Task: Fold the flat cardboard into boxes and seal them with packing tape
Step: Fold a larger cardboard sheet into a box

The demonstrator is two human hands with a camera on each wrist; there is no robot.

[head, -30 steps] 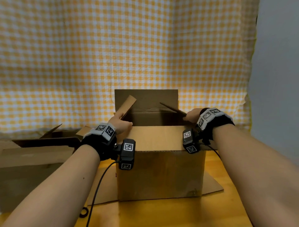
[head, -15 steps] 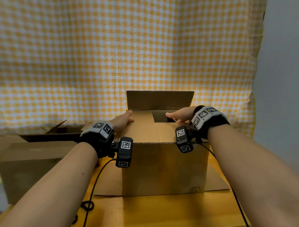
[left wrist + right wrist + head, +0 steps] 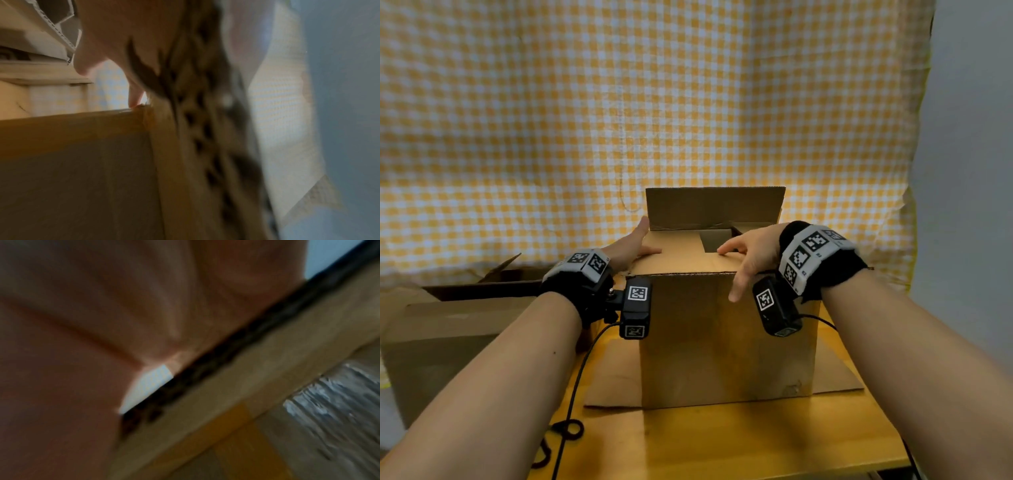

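Cardboard box (image 3: 726, 335) under both hands: left hand (image 3: 628, 248) flat on its top flap, right hand (image 3: 751, 255) spread, loosely arched.

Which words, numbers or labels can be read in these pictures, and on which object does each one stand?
No words can be read.
Wristbands and wrist cameras: black-and-white square marker patterns only; tiny characters beside them are too small to read.
Cardboard box: plain, no visible print.
Both wrist views: too blurred to show any text.
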